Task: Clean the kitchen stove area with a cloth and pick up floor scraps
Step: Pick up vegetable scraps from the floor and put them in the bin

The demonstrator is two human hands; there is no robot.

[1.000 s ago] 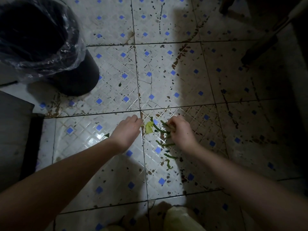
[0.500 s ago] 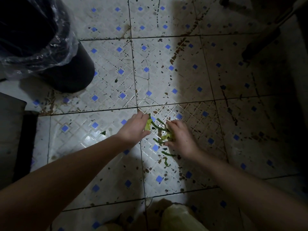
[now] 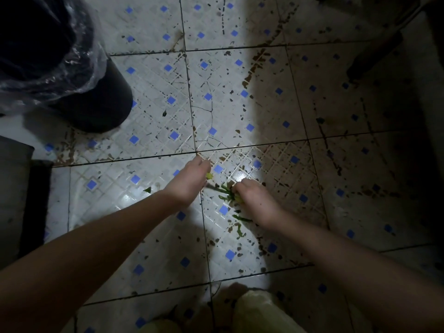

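The bin (image 3: 96, 109) looks dark inside; left grip (image 3: 189, 182) and right grip (image 3: 252, 197) pinch scraps (image 3: 225, 189).

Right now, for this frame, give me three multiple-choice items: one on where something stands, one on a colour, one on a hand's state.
1. Where does the lined bin stand?
A) upper left of the view
B) between the hands
C) far right

2. What colour are the small squares set in the floor tiles?
A) red
B) blue
C) green

3. What is the right hand doing?
A) lying flat and empty
B) holding a cloth
C) gripping green scraps

Key:
1 A, the lined bin sits at the top left.
2 B, blue squares dot every tile.
3 C, its fingers curl round green stems on the floor.
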